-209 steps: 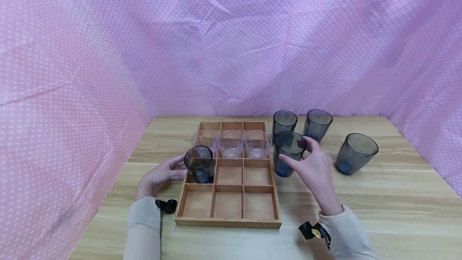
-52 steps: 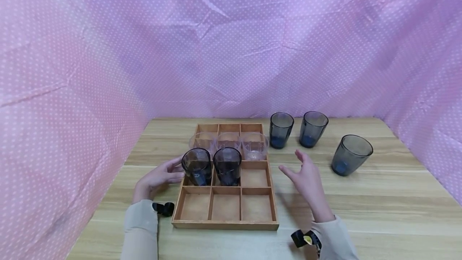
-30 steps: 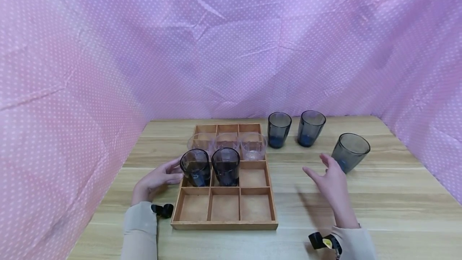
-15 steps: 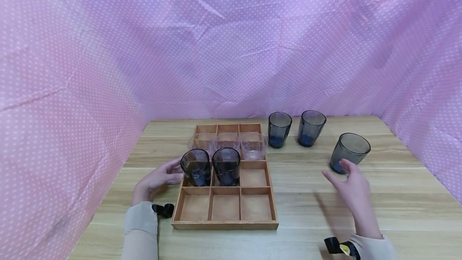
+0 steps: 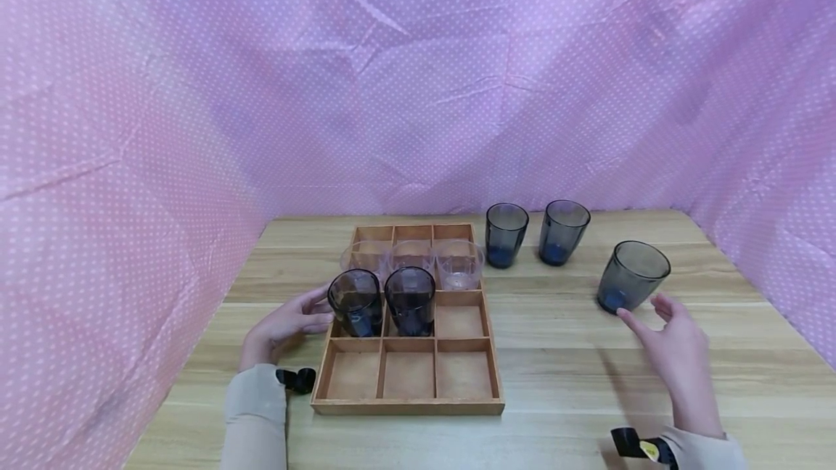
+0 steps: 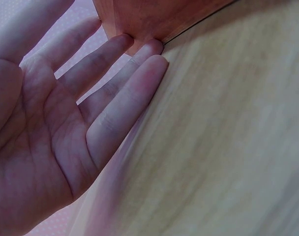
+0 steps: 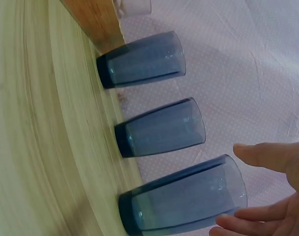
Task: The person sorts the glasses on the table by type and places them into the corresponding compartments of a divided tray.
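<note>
My right hand (image 5: 679, 354) is spread beside the rightmost dark glass (image 5: 635, 274), thumb and fingers apart near its base in the head view. In the right wrist view, thumb and fingertips stand near the rim of that glass (image 7: 184, 196), not curled round it. My left hand (image 5: 290, 325) lies along the left side of the wooden compartment tray (image 5: 408, 407). Its extended fingertips touch the tray's side wall (image 6: 139, 19) in the left wrist view. Within the tray, one dark glass (image 5: 355, 303) occupies a left compartment and another dark glass (image 5: 410, 303) the middle one beside it.
Behind the two tray glasses, a row of clear cups (image 5: 459, 267) crosses the tray. Two more dark glasses, a nearer-left one (image 5: 506, 238) and its neighbour (image 5: 564, 234), stand right of the tray's far end. A polka-dot cloth (image 5: 418, 93) hangs behind the table.
A dark glass held by my right hand was set into the tray's middle compartment and released. That hand then moved right to the rightmost glass. My left hand has stayed at the tray.
</note>
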A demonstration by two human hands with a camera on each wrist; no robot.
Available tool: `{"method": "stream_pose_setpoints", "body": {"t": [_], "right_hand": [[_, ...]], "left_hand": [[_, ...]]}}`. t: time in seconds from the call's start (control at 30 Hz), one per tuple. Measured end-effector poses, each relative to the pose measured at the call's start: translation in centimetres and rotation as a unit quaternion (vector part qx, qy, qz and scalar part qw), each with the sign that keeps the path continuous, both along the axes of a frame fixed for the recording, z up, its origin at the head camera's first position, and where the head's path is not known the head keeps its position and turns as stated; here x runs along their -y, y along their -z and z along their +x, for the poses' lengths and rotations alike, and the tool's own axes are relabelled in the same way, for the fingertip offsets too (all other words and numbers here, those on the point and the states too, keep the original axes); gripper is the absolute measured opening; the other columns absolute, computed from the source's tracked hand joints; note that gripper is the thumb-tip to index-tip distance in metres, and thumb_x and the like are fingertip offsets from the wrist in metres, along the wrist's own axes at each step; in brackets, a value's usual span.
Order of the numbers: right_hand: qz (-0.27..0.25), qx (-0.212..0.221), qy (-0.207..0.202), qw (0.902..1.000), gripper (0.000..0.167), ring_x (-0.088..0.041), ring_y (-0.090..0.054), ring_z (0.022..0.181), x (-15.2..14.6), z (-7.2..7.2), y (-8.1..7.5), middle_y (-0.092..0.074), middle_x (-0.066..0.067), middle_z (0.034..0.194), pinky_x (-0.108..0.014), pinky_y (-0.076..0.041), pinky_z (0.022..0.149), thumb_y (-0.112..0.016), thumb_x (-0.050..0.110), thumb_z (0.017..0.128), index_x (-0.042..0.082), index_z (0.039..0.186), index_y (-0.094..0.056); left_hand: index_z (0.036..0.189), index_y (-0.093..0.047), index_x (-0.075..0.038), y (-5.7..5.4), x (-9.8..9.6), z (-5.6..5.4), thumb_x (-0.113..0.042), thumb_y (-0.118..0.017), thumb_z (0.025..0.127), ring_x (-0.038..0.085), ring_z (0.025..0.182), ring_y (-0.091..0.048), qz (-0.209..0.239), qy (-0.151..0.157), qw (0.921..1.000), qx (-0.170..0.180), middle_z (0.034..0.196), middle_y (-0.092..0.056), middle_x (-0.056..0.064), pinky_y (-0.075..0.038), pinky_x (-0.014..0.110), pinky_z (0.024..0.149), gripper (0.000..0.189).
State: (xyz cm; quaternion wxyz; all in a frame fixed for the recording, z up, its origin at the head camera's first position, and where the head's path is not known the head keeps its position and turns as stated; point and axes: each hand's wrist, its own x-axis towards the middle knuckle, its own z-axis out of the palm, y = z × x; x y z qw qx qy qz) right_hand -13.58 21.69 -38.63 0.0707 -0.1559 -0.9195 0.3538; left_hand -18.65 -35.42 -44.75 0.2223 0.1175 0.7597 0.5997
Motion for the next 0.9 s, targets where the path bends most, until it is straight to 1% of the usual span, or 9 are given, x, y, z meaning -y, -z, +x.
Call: {"method": "stream_pose_setpoints", "body": {"t": [0.1,0.17,0.3,0.47,0.57,0.63,0.7,0.77,0.9], "right_hand": [[-0.008,-0.008,0.02,0.9997,0.082,-0.052,-0.038,0.131,-0.4,-0.5,0.0,-0.039,-0.039,0.141,-0.06,-0.03,0.11,-0.063,0.036,0.092,-0.016,0.143,-0.026],[-0.022,-0.013,0.035,0.9991,0.085,-0.051,-0.037,0.132,-0.7,-0.9,0.0,-0.035,-0.038,0.144,-0.06,-0.03,0.111,-0.065,0.036,0.091,-0.014,0.145,-0.023],[-0.033,-0.021,0.047,0.9981,0.092,-0.051,-0.035,0.134,-1.1,-2.0,0.0,-0.027,-0.038,0.149,-0.06,-0.03,0.111,-0.066,0.039,0.09,-0.012,0.148,-0.016],[-0.007,-0.046,0.03,0.9984,0.09,-0.053,-0.036,0.13,-1.5,-3.5,-0.3,-0.035,-0.042,0.141,-0.061,-0.03,0.109,-0.067,0.039,0.089,-0.015,0.145,-0.022],[0.004,-0.058,0.016,0.9982,0.088,-0.055,-0.038,0.125,-1.8,-4.3,-0.4,-0.039,-0.044,0.136,-0.063,-0.032,0.105,-0.067,0.04,0.088,-0.017,0.141,-0.027],[0.004,-0.071,0.015,0.9973,0.084,-0.054,-0.041,0.122,-1.9,-4.8,-0.3,-0.044,-0.043,0.133,-0.063,-0.034,0.101,-0.069,0.039,0.087,-0.017,0.139,-0.032],[0.002,-0.078,0.016,0.9968,0.083,-0.054,-0.042,0.121,-2.0,-5.1,-0.2,-0.044,-0.042,0.132,-0.062,-0.035,0.1,-0.069,0.038,0.087,-0.017,0.138,-0.034],[-0.002,-0.085,0.021,0.9961,0.083,-0.053,-0.043,0.121,-2.0,-5.4,-0.1,-0.046,-0.041,0.131,-0.061,-0.036,0.1,-0.071,0.037,0.085,-0.016,0.138,-0.035],[-0.009,-0.084,0.028,0.996,0.085,-0.052,-0.041,0.125,-2.1,-5.9,0.1,-0.045,-0.039,0.135,-0.06,-0.034,0.105,-0.071,0.036,0.085,-0.014,0.141,-0.033]], "left_hand": [[0.154,-0.007,0.002,0.1,0.0,0.0,-0.009,-0.061,0.094,0.0,0.112,-0.056,0.009,0.004,0.9999,-0.002,0.155,-0.016,0.035,-0.052,0.021,0.095,0.081],[0.153,-0.007,0.003,0.1,0.0,0.0,-0.009,-0.061,0.094,-0.001,0.11,-0.057,0.012,0.006,0.9999,-0.003,0.154,-0.016,0.036,-0.052,0.021,0.095,0.081],[0.154,-0.007,0.002,0.1,0.0,0.1,-0.012,-0.062,0.094,0.003,0.115,-0.055,0.007,-0.001,1.0,0.001,0.154,-0.019,0.036,-0.052,0.022,0.095,0.083],[0.154,-0.008,0.001,0.2,0.1,0.1,-0.013,-0.063,0.093,0.015,0.123,-0.052,-0.003,-0.012,0.9999,0.001,0.152,-0.022,0.037,-0.052,0.024,0.096,0.083],[0.154,-0.008,0.001,0.1,0.1,0.1,-0.013,-0.063,0.093,0.015,0.122,-0.054,-0.005,-0.012,0.9999,0.0,0.152,-0.023,0.037,-0.052,0.024,0.096,0.082],[0.154,-0.008,0.001,0.1,0.1,0.0,-0.014,-0.063,0.093,0.014,0.12,-0.055,-0.006,-0.012,0.9999,0.001,0.151,-0.024,0.038,-0.053,0.025,0.097,0.083],[0.154,-0.008,0.001,0.1,0.0,0.0,-0.016,-0.064,0.093,0.015,0.12,-0.055,-0.007,-0.013,0.9999,0.0,0.15,-0.026,0.039,-0.053,0.026,0.097,0.084],[0.154,-0.008,0.001,0.1,0.0,0.0,-0.017,-0.064,0.093,0.018,0.122,-0.054,-0.008,-0.011,0.9999,-0.001,0.15,-0.026,0.038,-0.053,0.026,0.097,0.085],[0.154,-0.008,0.001,0.0,-0.1,0.1,-0.019,-0.066,0.092,0.018,0.122,-0.054,-0.005,-0.013,0.9999,0.003,0.15,-0.027,0.038,-0.053,0.025,0.096,0.087]]}}
